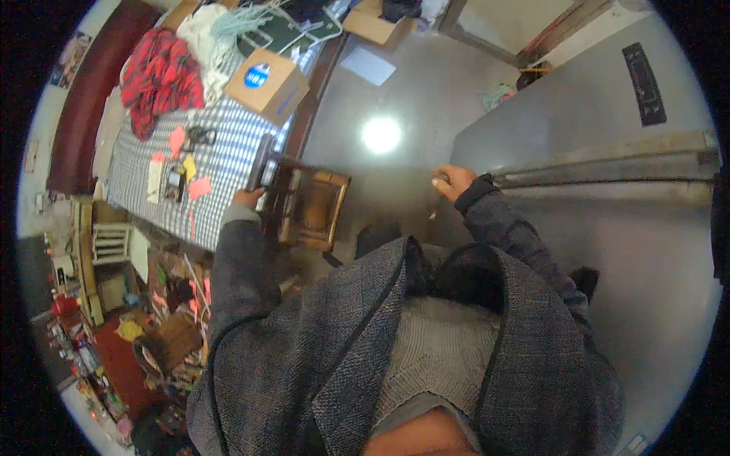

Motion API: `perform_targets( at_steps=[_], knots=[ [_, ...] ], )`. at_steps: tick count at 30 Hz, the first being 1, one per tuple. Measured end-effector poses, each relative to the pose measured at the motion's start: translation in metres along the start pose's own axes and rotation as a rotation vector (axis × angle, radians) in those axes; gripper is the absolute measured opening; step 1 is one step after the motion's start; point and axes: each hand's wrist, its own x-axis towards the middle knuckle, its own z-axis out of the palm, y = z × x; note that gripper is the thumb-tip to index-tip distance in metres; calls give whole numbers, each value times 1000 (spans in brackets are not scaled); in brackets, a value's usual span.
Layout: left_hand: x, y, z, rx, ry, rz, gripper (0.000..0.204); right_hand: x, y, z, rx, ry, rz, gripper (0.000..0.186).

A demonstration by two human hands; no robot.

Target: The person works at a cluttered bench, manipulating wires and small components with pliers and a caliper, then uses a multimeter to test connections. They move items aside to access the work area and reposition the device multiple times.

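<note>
My left hand [248,198] is closed around a dark bar [262,161] at the edge of the checked-cloth table. The bar looks like the top rail of the wooden chair [318,207], whose brown seat shows just to its right. My right hand [454,182] hangs in front of me over the grey floor, fingers curled together. Whatever lies inside them is hidden. A small pale thing [433,216] shows just below that hand; I cannot tell whether it hangs from the fingers.
On the blue-and-white checked tablecloth [228,152] stand a cardboard box [268,87], a red plaid cloth [161,80] and small papers. A large grey panel [578,106] rises at right. A white sheet [368,65] lies on the floor. Clutter fills the lower left.
</note>
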Motion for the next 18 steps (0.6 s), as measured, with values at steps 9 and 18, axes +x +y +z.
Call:
perform_targets(
  at_steps=[9,18],
  knots=[
    [87,43,5,223,169,-230,58,189,61,-109,280,33,27,36],
    [215,132,-90,511,-180,-149,82,354,180,-273,353,214,194,41]
  ],
)
